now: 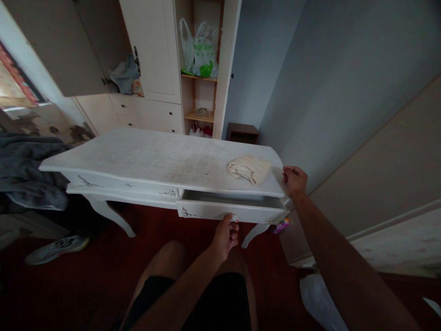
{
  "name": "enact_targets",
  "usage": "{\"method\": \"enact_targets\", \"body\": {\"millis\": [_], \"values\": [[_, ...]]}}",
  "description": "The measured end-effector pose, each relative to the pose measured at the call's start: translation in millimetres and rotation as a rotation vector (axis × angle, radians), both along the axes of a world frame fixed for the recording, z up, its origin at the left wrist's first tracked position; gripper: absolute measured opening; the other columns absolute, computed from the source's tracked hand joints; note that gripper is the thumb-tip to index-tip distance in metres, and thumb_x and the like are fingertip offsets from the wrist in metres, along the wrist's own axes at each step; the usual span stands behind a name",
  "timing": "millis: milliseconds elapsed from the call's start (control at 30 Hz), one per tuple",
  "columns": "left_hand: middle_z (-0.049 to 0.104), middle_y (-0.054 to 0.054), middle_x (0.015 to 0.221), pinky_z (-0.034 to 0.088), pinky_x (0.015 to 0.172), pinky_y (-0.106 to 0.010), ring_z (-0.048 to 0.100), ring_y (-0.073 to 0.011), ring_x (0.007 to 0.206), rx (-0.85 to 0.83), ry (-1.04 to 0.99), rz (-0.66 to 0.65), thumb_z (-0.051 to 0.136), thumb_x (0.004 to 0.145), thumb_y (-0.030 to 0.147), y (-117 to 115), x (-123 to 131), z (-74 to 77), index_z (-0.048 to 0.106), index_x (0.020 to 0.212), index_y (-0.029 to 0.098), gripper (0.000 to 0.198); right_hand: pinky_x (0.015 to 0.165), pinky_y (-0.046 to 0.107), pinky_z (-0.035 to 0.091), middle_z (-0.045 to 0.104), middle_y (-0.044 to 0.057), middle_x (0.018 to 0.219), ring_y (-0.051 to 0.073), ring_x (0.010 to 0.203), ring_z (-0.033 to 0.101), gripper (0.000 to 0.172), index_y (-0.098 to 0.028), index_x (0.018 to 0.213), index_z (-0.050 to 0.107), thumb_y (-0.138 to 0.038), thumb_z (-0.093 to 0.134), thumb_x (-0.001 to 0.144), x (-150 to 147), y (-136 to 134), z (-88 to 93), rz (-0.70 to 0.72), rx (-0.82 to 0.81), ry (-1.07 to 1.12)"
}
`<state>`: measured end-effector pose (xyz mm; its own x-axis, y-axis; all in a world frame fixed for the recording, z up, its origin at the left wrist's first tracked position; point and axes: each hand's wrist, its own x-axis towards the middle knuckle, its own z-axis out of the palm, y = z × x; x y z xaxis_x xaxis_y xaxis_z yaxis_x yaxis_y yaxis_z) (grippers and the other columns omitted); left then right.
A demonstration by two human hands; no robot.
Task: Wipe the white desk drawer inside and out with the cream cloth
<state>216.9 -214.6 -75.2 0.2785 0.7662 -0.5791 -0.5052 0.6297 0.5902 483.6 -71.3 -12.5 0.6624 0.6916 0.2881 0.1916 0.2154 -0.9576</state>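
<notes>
A white table (144, 156) stands in front of me with its right-hand drawer (220, 209) pulled partly out. My left hand (225, 234) is closed around the knob on the drawer front. My right hand (294, 180) grips the table's right edge, fingers curled over it. A folded cream cloth (250, 168) lies on the tabletop just left of my right hand. My bare knees and dark shorts show below.
A wardrobe with open shelves holds plastic bags (200, 50) behind the table. A grey blanket (27, 170) lies at the left, a sneaker (57, 248) on the red floor. A small brown stand (243, 133) sits by the grey wall. White plastic (319, 299) lies lower right.
</notes>
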Motion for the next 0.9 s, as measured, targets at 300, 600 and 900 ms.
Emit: {"method": "enact_targets", "body": {"millis": [300,600,900], "values": [[0.051,0.005,0.059,0.017,0.046,-0.022,0.030,-0.0053,0.041,-0.118,0.015,0.061,0.055,0.082,0.049,-54,6,7.1,0.056,0.080,0.018,0.031,0.040,0.020,0.035,0.057,-0.005,0.051,0.008,0.042,0.045,0.007,-0.018,0.067,0.067,-0.024,0.070,0.064,-4,-3,2.2,-0.014,-0.011,0.025],[0.049,0.006,0.056,0.013,0.043,-0.022,0.031,-0.0052,0.037,-0.313,-0.037,0.168,0.071,0.064,0.068,-112,8,-30.1,0.053,0.076,0.021,0.052,0.040,0.019,0.034,0.056,-0.006,0.053,0.007,0.042,0.045,0.003,-0.019,0.067,0.066,-0.020,0.069,0.066,-5,-3,1.3,-0.021,-0.007,0.009],[0.051,0.005,0.052,0.014,0.042,-0.021,0.033,-0.0054,0.035,-0.390,-0.033,0.148,0.075,0.064,0.067,-127,1,-14.7,0.051,0.072,0.021,0.052,0.041,0.019,0.034,0.057,-0.006,0.053,0.007,0.043,0.045,0.002,-0.019,0.067,0.067,-0.020,0.068,0.066,-4,-2,-0.5,-0.033,-0.008,0.004]]}}
